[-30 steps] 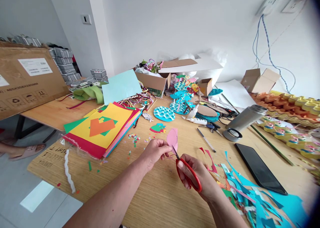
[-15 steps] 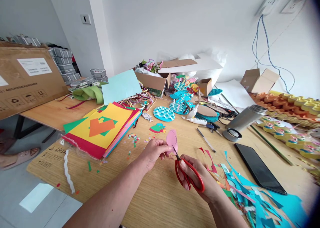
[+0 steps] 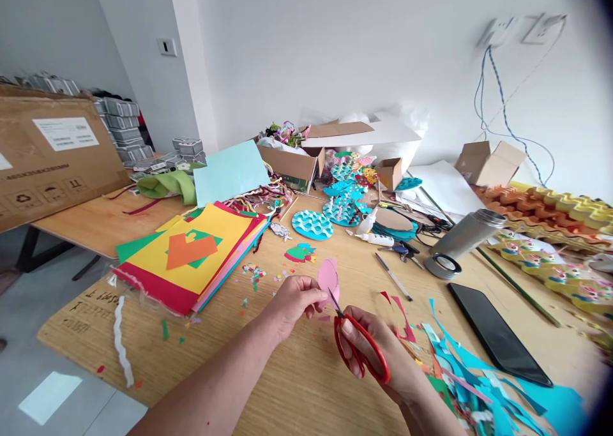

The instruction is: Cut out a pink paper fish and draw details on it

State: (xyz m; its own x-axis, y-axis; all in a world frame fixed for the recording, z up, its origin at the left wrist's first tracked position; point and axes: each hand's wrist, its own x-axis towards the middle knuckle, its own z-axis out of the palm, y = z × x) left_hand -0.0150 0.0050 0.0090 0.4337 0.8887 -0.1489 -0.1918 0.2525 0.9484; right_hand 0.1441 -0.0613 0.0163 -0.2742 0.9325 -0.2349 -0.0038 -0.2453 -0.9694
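My left hand (image 3: 297,302) pinches the lower edge of a small piece of pink paper (image 3: 327,274) with a rounded, petal-like outline. A pair of red-handled scissors (image 3: 361,348) is in my right hand (image 3: 371,343), fingers through the loops. The blades point up and left and lie against the paper beside my left fingertips; whether they are parted is hard to tell. Beyond the paper lies a green and red paper fish-like cutout (image 3: 300,253). A little pink scrap rests on the table just under my hands.
Stacked coloured paper (image 3: 201,257) lies at left. At right are a pen (image 3: 393,276), a black phone (image 3: 498,330), a steel flask (image 3: 462,238) and blue paper scraps (image 3: 474,372). Glue bottles (image 3: 376,238) and blue wavy discs (image 3: 312,225) sit farther back. A carton (image 3: 57,155) stands far left.
The view has shifted slightly, so the table appears a little lower. Both hands keep their hold on the pink paper and scissors, with the blades still at the paper.
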